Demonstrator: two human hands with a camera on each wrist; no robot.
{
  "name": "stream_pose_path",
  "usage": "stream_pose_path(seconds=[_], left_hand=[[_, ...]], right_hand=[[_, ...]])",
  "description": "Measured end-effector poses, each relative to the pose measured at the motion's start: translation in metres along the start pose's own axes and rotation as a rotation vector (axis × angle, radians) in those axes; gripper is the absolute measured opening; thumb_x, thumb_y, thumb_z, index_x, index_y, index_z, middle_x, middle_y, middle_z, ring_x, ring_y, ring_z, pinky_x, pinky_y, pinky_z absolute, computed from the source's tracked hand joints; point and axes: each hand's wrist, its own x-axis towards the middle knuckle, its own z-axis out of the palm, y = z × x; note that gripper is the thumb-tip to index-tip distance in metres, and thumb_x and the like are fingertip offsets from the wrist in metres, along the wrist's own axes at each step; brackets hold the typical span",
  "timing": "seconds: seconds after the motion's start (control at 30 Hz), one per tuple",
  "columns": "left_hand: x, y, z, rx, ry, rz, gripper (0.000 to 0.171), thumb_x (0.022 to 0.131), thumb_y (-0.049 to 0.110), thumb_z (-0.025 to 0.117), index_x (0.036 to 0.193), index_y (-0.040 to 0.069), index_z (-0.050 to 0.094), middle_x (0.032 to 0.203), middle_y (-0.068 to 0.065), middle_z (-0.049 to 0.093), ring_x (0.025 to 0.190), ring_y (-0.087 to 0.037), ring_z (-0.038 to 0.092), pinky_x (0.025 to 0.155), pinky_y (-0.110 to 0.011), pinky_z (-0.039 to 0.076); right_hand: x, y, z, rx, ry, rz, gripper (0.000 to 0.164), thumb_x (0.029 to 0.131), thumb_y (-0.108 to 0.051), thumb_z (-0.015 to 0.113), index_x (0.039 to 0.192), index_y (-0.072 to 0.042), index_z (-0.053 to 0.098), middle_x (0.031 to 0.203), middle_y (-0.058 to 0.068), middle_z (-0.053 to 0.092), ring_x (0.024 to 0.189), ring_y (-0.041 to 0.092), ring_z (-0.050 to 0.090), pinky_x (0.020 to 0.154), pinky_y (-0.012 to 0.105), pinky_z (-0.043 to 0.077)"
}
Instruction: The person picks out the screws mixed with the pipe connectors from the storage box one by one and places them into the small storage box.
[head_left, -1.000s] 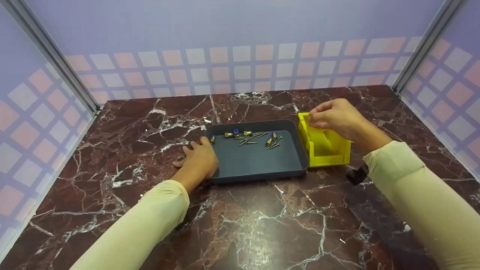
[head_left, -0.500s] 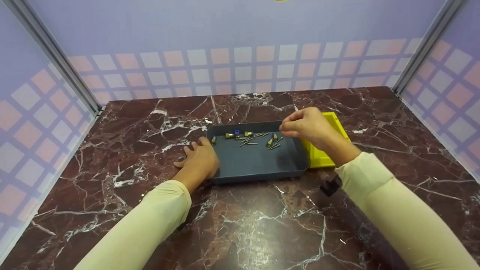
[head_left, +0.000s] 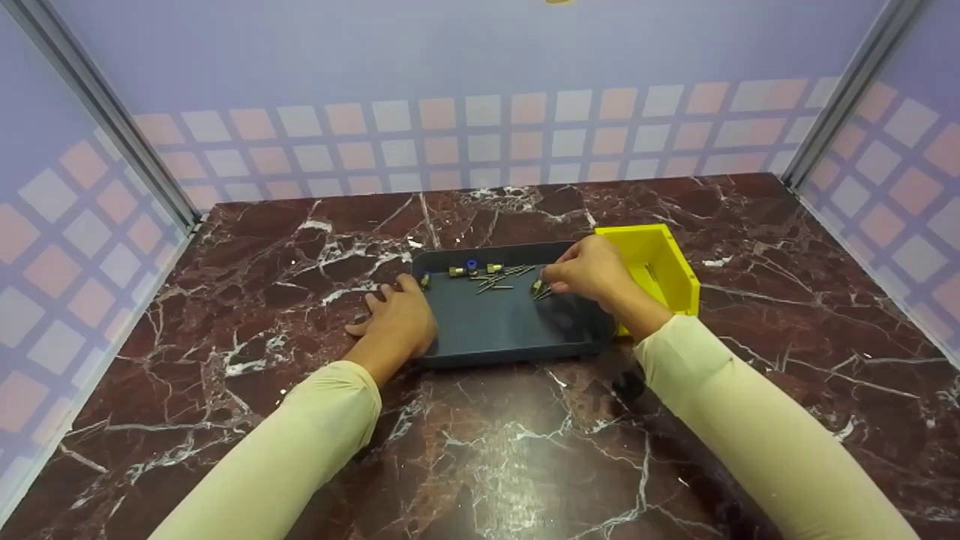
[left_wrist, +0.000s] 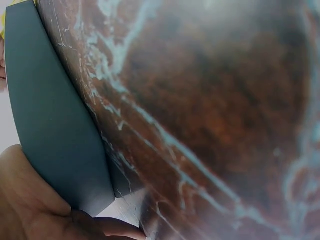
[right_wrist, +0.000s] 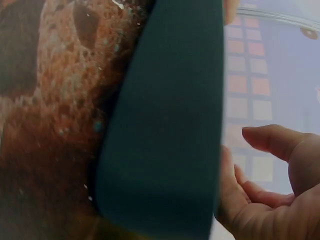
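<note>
The right hand is down at the right part of the tray, beside a fitting. A second ago it was above the bin, which stands just right of the tray, and half a second ago it was over the tray's right rim. The thumb and fingers are bent but apart, with nothing visible between them; whether a fingertip touches that fitting I can't tell.

The left hand has stayed against the tray's left end, fingers spread, gripping nothing visible. Fittings and thin rods along the tray's back half lie as before.

The right hand now covers a second fitting and part of the rods at the tray's right side, all in view earlier. The right forearm hides the tray's right rim and much of the bin's left wall; a slim piece inside the bin is too small to name. A black object under the right wrist is blurred. Both wrist views show mostly the tray's outer wall, which conceals its contents; a yellow shape above the tray is cut off.
</note>
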Motion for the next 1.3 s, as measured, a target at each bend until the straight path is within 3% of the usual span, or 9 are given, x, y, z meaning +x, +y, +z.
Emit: stream_pose_path(seconds=[0.17, 0.33, 0.47, 0.73, 1.0, 1.3], left_hand=[[0.001, 0.0, -0.001, 0.018, -0.007, 0.0, 0.096, 0.093, 0.011, 0.062, 0.162, 0.003, -0.005, 0.167, -0.033, 0.003, 0.154, -0.056, -0.001, 0.103, -0.09, 0.013], [-0.001, 0.001, 0.0, 0.006, 0.003, 0.004, 0.09, 0.095, 0.01, 0.057, 0.162, 0.004, -0.003, 0.167, -0.032, 0.005, 0.154, -0.055, 0.0, 0.104, -0.089, 0.014], [-0.001, 0.003, 0.0, 0.004, 0.01, 0.008, 0.093, 0.092, 0.006, 0.058, 0.162, 0.004, -0.003, 0.167, -0.033, 0.006, 0.154, -0.055, 0.001, 0.104, -0.089, 0.013], [-0.002, 0.0, 0.0, -0.011, 0.033, 0.019, 0.089, 0.094, 0.009, 0.057, 0.162, 0.002, 0.0, 0.166, -0.034, 0.008, 0.153, -0.057, 0.003, 0.102, -0.09, 0.014], [0.0, 0.0, 0.0, -0.003, 0.019, 0.01, 0.093, 0.093, 0.008, 0.06, 0.162, 0.003, -0.002, 0.167, -0.034, 0.006, 0.153, -0.057, 0.001, 0.102, -0.09, 0.013], [0.0, 0.001, 0.001, 0.005, 0.006, 0.012, 0.095, 0.092, 0.008, 0.061, 0.162, 0.003, -0.003, 0.166, -0.034, 0.006, 0.153, -0.058, 0.001, 0.101, -0.091, 0.013]], right_hand=[[0.005, 0.003, 0.009, -0.185, 0.082, -0.004, 0.03, 0.081, -0.027, 0.082, 0.087, 0.002, 0.079, 0.076, 0.011, 0.078, 0.072, 0.023, 0.078, 0.053, 0.018, 0.051], [0.012, 0.007, 0.017, -0.344, 0.135, -0.002, 0.034, 0.077, -0.031, 0.085, 0.076, 0.001, 0.077, 0.048, -0.007, 0.06, 0.045, 0.008, 0.063, 0.048, 0.018, 0.045], [0.017, 0.008, 0.019, -0.384, 0.153, 0.02, 0.037, 0.075, -0.033, 0.088, 0.08, 0.002, 0.076, 0.048, -0.008, 0.057, 0.041, 0.004, 0.056, 0.047, 0.018, 0.044], [0.019, 0.005, 0.023, -0.391, 0.099, 0.076, 0.04, 0.074, -0.036, 0.091, 0.084, 0.0, 0.078, 0.053, -0.007, 0.062, 0.05, 0.008, 0.062, 0.049, 0.019, 0.046], [0.019, 0.007, 0.023, -0.463, 0.095, 0.016, 0.025, 0.076, -0.027, 0.087, 0.077, -0.004, 0.08, 0.058, -0.005, 0.061, 0.056, 0.012, 0.056, 0.052, 0.022, 0.043], [0.018, 0.005, 0.02, -0.358, 0.043, 0.094, 0.026, 0.074, -0.024, 0.088, 0.087, -0.002, 0.081, 0.065, -0.002, 0.069, 0.058, 0.012, 0.064, 0.052, 0.019, 0.049]])
